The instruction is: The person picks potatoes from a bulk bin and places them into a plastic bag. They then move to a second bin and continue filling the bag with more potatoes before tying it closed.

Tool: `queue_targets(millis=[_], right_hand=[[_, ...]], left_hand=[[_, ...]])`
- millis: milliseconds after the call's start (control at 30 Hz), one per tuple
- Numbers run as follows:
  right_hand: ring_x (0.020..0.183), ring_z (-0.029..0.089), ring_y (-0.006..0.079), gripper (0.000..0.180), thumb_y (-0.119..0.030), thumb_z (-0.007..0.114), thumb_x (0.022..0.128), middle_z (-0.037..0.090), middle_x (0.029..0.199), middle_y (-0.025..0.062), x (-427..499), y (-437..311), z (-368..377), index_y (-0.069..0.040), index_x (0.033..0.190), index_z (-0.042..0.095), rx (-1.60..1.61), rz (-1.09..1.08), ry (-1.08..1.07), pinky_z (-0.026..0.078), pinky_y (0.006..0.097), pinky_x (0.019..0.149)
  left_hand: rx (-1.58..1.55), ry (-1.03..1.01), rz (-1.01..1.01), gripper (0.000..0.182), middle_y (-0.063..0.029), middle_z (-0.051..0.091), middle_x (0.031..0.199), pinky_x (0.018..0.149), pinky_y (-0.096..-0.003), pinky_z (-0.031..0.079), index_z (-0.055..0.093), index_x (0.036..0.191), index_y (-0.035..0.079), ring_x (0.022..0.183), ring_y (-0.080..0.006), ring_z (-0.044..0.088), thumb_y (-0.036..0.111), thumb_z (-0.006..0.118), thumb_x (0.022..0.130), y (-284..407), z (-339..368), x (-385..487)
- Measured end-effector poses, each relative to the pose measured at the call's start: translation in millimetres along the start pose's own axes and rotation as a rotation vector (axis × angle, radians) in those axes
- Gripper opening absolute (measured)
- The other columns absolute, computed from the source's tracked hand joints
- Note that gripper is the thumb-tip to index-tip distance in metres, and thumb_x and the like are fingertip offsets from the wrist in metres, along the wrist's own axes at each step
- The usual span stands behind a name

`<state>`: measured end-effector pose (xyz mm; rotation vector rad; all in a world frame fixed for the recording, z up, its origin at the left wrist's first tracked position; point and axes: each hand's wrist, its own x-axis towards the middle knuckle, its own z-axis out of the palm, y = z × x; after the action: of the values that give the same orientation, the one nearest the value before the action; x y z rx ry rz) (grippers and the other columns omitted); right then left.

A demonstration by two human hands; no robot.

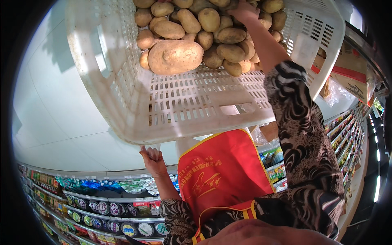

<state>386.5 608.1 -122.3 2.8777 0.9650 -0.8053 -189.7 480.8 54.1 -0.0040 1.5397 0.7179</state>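
A white slatted plastic crate (pixel 196 130) stands before me with a heap of potatoes (pixel 209 20) at its far side. One much larger potato (pixel 176 57) lies at the near left of the heap. My right hand (pixel 243 13) reaches in over the potatoes at the top of the view and touches them. Its fingertips are partly hidden, so whether it grips one cannot be told. Just below the crate's near left corner, my left hand (pixel 154 160) has its fingers curled on a thin clear plastic bag (pixel 162 149), which is only partly visible.
A red apron (pixel 225 171) with yellow trim and writing covers my front. Shelves of packaged goods (pixel 113 211) run behind me, with more shelves (pixel 346 131) at the right. Cardboard boxes (pixel 350 72) and clear plastic wrap (pixel 338 92) sit right of the crate. Pale floor tiles (pixel 61 116) extend left.
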Motion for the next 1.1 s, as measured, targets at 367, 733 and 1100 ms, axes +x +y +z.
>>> queue_targets(millis=[367,733,1100], right_hand=[[0.116,0.051,0.0361,0.069,-0.02,0.081,0.072,0.049,0.127,0.0197,-95,-70,-20,-0.004,0.132,0.051,0.862,-0.54,-0.077,0.044,0.0434,0.1],[0.102,0.061,0.0321,0.039,-0.007,0.063,0.084,0.057,0.107,0.0131,-387,-138,-24,-0.002,0.121,0.051,0.672,-0.97,-0.721,0.054,0.0457,0.077],[0.085,0.065,0.0303,0.009,-0.007,0.063,0.075,0.061,0.082,0.0145,-351,-129,-62,-0.002,0.082,0.062,0.843,-1.107,-0.698,0.053,0.04,0.075]], left_hand=[[0.017,-0.02,-0.042,0.031,0.006,0.025,0.062,0.049,-0.026,0.019,0.05,0.091,0.016,0.052,-0.0074,0.02,0.045,0.052,0.101,1,11,4],[0.337,0.183,0.046,0.07,0.0084,0.022,0.063,0.049,-0.0234,0.018,0.034,0.152,0.008,0.052,-0.0035,0.019,0.053,0.049,0.101,0,-12,7],[0.155,0.112,0.048,0.07,0.0071,0.022,0.062,0.046,-0.0227,0.017,0.037,0.151,0.01,0.05,-0.0045,0.018,0.054,0.052,0.098,5,-8,2]])
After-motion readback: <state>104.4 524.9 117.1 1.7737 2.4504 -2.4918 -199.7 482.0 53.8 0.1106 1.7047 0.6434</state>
